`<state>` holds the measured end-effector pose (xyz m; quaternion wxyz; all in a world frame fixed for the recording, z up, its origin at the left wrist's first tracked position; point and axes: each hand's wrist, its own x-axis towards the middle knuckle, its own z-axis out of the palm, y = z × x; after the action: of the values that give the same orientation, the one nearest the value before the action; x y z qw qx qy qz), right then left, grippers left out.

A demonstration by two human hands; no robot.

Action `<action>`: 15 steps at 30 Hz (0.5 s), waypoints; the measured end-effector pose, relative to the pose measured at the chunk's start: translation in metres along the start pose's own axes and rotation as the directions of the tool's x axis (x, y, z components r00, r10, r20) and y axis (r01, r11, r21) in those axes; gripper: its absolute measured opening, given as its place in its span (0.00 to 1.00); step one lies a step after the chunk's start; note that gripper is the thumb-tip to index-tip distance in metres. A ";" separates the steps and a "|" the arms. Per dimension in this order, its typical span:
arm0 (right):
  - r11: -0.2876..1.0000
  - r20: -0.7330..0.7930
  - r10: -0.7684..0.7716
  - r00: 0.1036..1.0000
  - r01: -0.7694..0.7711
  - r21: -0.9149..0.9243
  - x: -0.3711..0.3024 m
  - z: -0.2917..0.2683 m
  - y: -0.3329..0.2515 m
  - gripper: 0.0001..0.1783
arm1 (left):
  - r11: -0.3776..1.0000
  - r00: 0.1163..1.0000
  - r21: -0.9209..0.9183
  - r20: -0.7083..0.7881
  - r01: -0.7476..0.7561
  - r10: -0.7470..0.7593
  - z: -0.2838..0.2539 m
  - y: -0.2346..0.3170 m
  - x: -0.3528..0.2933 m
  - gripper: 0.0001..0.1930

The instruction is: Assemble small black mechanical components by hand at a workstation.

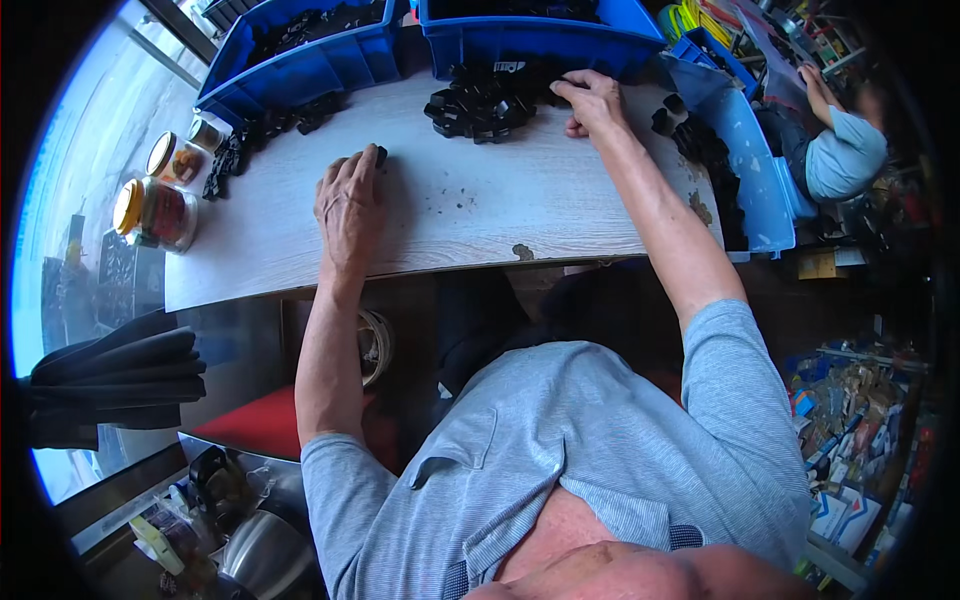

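A heap of small black plastic parts [485, 108] lies on the pale wood-grain table [470, 215], toward its far side. At the right end of this heap is my right hand [597, 103], thumb and forefinger drawn together against the black parts. Whether a part is between those fingertips is hidden. My left hand [350, 200] rests on the table left of the heap, back up and fingers curled. A small black plastic part [381, 154] pokes out by its fingertips; the rest of it is covered by the hand.
Two blue bins [310, 62] of black parts stand along the far edge. More black parts lie at left [232, 155] and by a light-blue bin [758, 165] at right. Lidded jars [160, 212] line the left edge. Another person [843, 155] sits at far right.
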<state>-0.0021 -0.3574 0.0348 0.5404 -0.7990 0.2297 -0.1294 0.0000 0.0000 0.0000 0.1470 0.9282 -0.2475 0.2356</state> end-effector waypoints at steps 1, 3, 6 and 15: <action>0.999 -0.013 0.043 0.999 -0.043 0.028 -0.003 -0.004 -0.001 0.21 | 1.000 1.000 -0.022 -0.023 0.002 -0.002 -0.002 0.003 -0.001 0.19; 0.995 -0.028 0.087 0.996 -0.085 0.061 -0.011 -0.009 -0.002 0.21 | 0.999 0.999 -0.042 -0.047 -0.003 0.001 -0.007 0.004 0.001 0.18; 0.955 0.051 0.252 0.966 -0.257 0.148 -0.031 -0.015 -0.005 0.19 | 0.992 0.998 -0.128 -0.060 0.019 -0.027 -0.012 0.000 0.003 0.15; 0.968 0.178 0.228 0.957 -0.242 0.061 -0.077 -0.038 0.001 0.24 | 0.682 0.979 -0.721 -0.028 0.122 -0.204 0.006 0.050 -0.019 0.15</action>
<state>-0.0860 -0.3496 0.0517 0.6021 -0.7512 0.2705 -0.0052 -0.0383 -0.0367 -0.0068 0.5292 0.8024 -0.2278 0.1556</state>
